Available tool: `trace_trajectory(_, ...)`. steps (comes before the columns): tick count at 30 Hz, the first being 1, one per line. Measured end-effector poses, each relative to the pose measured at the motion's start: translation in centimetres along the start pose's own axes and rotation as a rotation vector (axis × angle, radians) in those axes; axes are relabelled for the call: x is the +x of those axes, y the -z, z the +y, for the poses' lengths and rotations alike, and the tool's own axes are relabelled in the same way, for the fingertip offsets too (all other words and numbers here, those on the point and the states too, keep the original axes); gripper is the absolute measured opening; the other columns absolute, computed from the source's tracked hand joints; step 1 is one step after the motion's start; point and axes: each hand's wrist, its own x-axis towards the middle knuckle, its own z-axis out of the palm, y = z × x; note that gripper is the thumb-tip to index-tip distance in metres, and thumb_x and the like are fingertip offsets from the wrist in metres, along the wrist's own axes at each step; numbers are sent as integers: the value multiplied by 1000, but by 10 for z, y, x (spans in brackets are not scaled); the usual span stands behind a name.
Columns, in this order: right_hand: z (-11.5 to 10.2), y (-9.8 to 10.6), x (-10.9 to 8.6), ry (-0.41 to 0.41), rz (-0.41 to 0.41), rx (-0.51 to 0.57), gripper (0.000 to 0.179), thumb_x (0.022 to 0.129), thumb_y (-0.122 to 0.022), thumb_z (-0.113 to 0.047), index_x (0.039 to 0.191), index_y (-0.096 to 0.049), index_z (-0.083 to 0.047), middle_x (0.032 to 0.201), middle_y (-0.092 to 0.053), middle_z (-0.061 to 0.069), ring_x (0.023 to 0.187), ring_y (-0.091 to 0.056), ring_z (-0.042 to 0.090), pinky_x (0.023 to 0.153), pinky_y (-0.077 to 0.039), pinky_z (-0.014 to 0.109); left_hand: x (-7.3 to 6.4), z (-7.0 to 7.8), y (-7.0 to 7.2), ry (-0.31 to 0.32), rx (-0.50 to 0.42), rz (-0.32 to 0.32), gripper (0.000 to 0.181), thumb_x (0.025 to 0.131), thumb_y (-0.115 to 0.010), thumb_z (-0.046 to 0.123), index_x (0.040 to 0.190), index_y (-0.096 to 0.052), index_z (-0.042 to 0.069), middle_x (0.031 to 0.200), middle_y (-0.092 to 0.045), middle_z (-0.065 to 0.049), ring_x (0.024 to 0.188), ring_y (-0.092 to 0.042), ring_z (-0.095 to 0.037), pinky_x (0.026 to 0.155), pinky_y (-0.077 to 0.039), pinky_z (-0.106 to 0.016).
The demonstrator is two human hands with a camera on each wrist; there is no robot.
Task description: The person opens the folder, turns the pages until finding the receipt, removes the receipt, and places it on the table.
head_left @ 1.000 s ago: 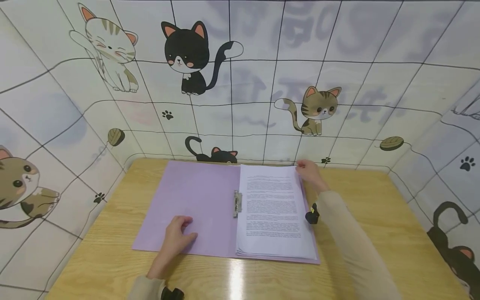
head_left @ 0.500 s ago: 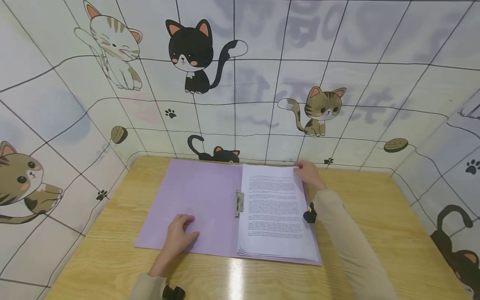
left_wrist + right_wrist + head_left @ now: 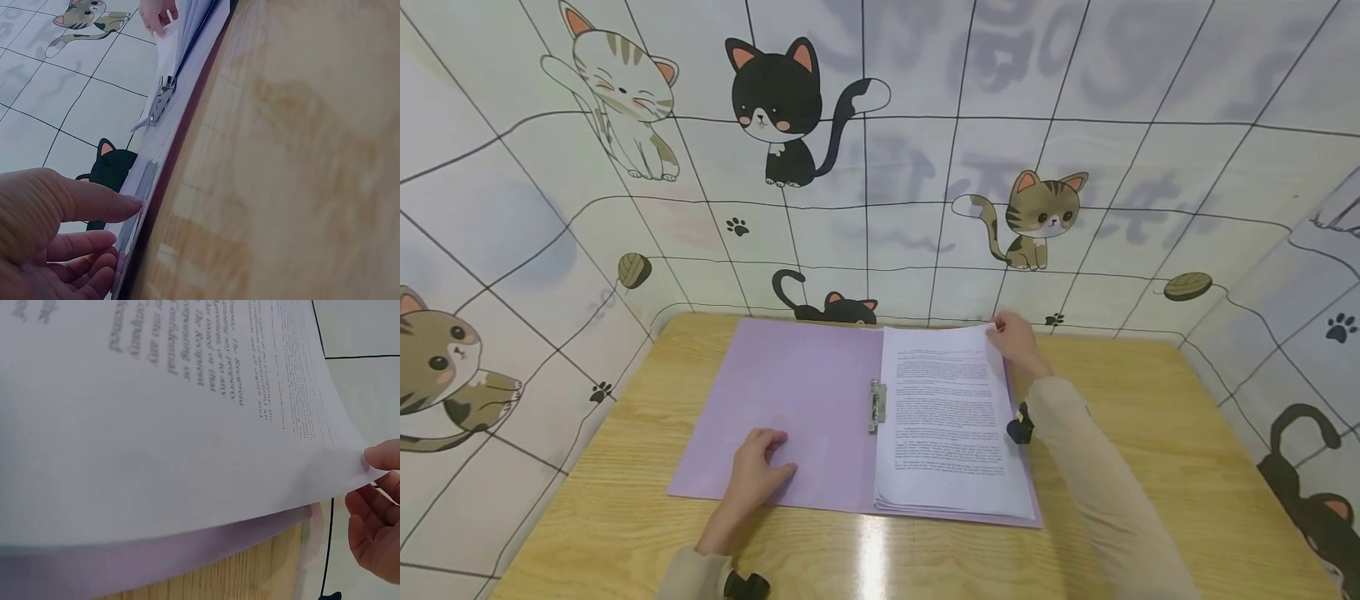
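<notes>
An open purple folder (image 3: 805, 392) lies flat on the table. On its right half is a stack of printed paper sheets (image 3: 951, 417), beside a metal clip (image 3: 877, 407) near the spine. My right hand (image 3: 1017, 343) pinches the far right corner of the top sheet between thumb and fingers; in the right wrist view that sheet (image 3: 187, 469) curves up toward the fingers. My left hand (image 3: 758, 473) rests on the lower left cover, fingers loosely bent and holding nothing; in the left wrist view the thumb (image 3: 100, 201) and fingers touch the cover's surface.
The wooden table (image 3: 1112, 433) extends on both sides of the folder and in front of it. A white wall covering (image 3: 910, 167) with a grid and cartoon cats rises right behind the table's far edge. Each wrist carries a small black device (image 3: 1021, 427).
My right hand has shifted slightly up and left, and the top sheet's corner has lifted a little with it. My left hand has stayed in place.
</notes>
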Motion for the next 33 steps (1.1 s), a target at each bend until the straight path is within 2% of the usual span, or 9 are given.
trace_trajectory(6, 3, 2, -1, -57, -10, 110, 23, 90, -52, -12, 102, -57, 7, 101, -59, 22, 88, -52, 29, 71, -41, 29, -1, 2, 2, 14, -8, -12, 40, 63, -77, -5, 100, -61, -10, 98, -56, -18, 92, -57, -32, 81, -49, -44)
trace_trajectory(12, -2, 9, -13, -85, -84, 230, 32, 90, -52, -13, 112, -54, 10, 109, -56, 24, 96, -52, 31, 79, -42, 35, 0, 2, 1, 20, 1, -15, 40, 63, -77, -5, 100, -61, -10, 99, -57, -18, 92, -57, -32, 82, -49, -43)
trace_trajectory(14, -4, 12, -18, -87, -105, 274, 36, 89, -54, -14, 114, -52, 12, 108, -57, 23, 93, -53, 29, 78, -43, 34, 0, 2, 1, 18, 7, -14, 40, 63, -78, -5, 99, -61, -10, 99, -57, -17, 92, -57, -32, 82, -49, -43)
trace_trajectory(19, -2, 15, -26, -134, -169, 313, 40, 87, -54, -15, 118, -51, 10, 109, -58, 21, 91, -55, 26, 76, -47, 34, 0, 2, 0, 27, 9, -14, 39, 64, -77, -5, 100, -62, -9, 99, -57, -17, 92, -57, -32, 82, -49, -43)
trace_trajectory(21, 0, 15, -28, -161, -201, 316, 40, 89, -51, -14, 122, -49, 8, 114, -56, 23, 96, -55, 28, 80, -48, 36, 0, 1, 0, 32, 6, -15, 39, 65, -76, -5, 100, -62, -9, 99, -57, -17, 93, -57, -31, 83, -49, -43)
trace_trajectory(25, 3, 16, -34, -157, -239, 337, 41, 93, -48, -12, 127, -45, 9, 120, -53, 25, 100, -56, 29, 83, -48, 37, 0, 1, 0, 29, 10, -10, 39, 64, -76, -5, 100, -62, -9, 99, -57, -17, 92, -57, -31, 82, -49, -43)
trace_trajectory(33, 6, 22, -50, -140, -276, 425, 38, 92, -51, -11, 124, -48, 9, 117, -56, 24, 91, -57, 25, 77, -48, 35, -1, 2, 1, 38, 2, -21, 39, 65, -77, -4, 100, -61, -10, 100, -56, -18, 93, -57, -32, 83, -49, -43)
